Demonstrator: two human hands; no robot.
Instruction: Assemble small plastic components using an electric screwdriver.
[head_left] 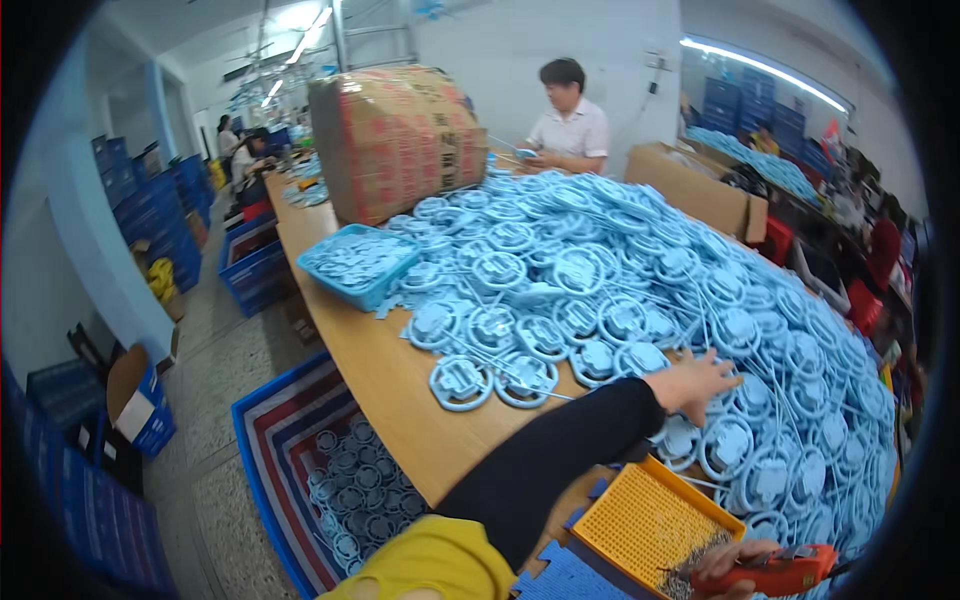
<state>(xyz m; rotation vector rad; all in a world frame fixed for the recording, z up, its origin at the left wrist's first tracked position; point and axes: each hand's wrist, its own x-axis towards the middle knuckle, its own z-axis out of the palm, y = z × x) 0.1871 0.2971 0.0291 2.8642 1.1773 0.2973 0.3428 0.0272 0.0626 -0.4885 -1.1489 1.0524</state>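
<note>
With fingers spread, the left hand (692, 386) reached over light-blue round plastic pieces (578, 270) heaped on the brown wooden table (390, 400). The right hand (738, 570) was wrapped around a red handheld tool (790, 572) beside an orange perforated plastic tray (640, 510), presumably placed for easy reach.

The plastic parts (578, 270) are pale blue, the basket (383, 289) turquoise and the table (385, 390) light brown. The tray (628, 515) is orange-yellow with a grid pattern, the tool (800, 568) red-orange. Red, white and dark-blue stripes mark the bin lining (285, 445); the sleeve (560, 455) is black, the shirt (430, 560) yellow.
</note>
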